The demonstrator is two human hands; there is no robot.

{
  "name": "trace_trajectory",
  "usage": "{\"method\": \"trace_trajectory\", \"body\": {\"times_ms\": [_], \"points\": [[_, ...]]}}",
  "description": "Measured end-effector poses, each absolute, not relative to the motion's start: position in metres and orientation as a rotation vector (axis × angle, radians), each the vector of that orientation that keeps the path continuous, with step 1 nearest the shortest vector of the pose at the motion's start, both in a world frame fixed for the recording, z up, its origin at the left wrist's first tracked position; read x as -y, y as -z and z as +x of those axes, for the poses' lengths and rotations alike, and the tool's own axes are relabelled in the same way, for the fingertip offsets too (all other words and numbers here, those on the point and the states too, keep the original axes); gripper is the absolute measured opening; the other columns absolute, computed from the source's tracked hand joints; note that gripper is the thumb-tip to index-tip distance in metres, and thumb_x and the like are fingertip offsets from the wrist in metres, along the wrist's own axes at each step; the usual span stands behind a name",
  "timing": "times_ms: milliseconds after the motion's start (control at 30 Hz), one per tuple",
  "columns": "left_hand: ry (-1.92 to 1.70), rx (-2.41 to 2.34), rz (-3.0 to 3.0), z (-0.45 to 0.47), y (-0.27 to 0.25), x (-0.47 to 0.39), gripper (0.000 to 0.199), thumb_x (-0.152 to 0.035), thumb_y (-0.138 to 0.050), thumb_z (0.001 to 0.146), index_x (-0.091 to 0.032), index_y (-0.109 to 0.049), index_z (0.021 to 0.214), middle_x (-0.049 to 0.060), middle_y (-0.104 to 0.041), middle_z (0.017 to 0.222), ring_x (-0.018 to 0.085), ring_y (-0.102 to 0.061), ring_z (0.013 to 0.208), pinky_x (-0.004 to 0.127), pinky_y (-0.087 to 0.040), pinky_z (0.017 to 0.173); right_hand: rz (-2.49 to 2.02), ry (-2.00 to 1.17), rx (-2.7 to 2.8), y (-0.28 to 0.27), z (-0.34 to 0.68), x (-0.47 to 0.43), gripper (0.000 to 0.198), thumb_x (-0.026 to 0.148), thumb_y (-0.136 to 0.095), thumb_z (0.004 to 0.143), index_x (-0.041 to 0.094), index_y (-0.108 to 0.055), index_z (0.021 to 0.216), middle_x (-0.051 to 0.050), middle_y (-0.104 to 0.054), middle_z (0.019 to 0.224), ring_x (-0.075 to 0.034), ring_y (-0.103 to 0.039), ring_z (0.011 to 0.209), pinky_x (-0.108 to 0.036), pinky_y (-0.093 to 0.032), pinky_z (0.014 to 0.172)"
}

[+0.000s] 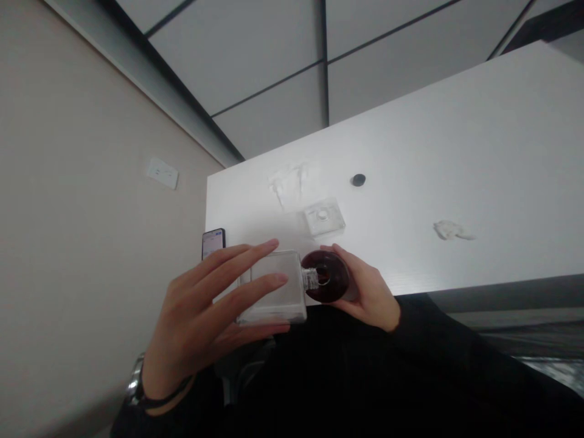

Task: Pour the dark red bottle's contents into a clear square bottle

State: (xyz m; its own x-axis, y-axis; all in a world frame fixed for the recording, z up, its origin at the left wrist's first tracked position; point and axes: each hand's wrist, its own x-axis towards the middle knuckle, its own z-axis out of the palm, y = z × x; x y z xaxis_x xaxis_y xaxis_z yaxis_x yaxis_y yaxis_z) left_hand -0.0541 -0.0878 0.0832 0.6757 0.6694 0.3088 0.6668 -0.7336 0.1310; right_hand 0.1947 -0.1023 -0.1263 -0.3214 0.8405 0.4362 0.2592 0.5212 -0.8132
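Hands meet low in the frame's centre: the left hand point(205, 310) grips a clear square bottle point(274, 289) tipped sideways, its neck aimed into the dark-filled cup point(329, 277) the right hand point(371, 292) clasps at the white surface point(456, 170) edge.

White table point(456, 152), beige wall point(68, 213)

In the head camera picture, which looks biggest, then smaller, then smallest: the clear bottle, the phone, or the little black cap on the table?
1. Clear bottle, biggest, though it is nearest the camera.
2. Phone, partly hidden behind the left hand.
3. Black cap, smallest, and farthest away.
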Motion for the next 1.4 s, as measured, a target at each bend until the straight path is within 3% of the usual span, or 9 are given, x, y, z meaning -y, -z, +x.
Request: {"method": "trace_trajectory", "body": {"times_ms": [667, 1400], "points": [[-0.427, -1.137, 2.92, -0.055, -0.09, 0.085, 0.039, -0.05, -0.075, 0.098, -0.029, -0.069, 0.13, 0.006, -0.074, 0.143, 0.027, -0.076, 0.119, 0.042, -0.07, 0.093, -0.886, -0.792, 1.838, 0.123, 0.195, 0.101, 0.09, 0.049, -0.072, 0.099, 0.028, -0.022, 0.172, -0.018, -0.062, 0.156, -0.035, -0.065, 0.141, -0.055, -0.059, 0.114], [-0.375, -1.093, 3.006, -0.049, -0.097, 0.081, 0.033, -0.048, -0.075, 0.099, -0.027, -0.071, 0.125, 0.006, -0.075, 0.14, 0.025, -0.078, 0.113, 0.042, -0.07, 0.092, -0.881, -0.8, 1.823, 0.125, 0.194, 0.101, 0.091, 0.05, -0.072, 0.099, 0.028, -0.022, 0.172, -0.019, -0.063, 0.155, -0.035, -0.066, 0.139, -0.057, -0.059, 0.113]]}}
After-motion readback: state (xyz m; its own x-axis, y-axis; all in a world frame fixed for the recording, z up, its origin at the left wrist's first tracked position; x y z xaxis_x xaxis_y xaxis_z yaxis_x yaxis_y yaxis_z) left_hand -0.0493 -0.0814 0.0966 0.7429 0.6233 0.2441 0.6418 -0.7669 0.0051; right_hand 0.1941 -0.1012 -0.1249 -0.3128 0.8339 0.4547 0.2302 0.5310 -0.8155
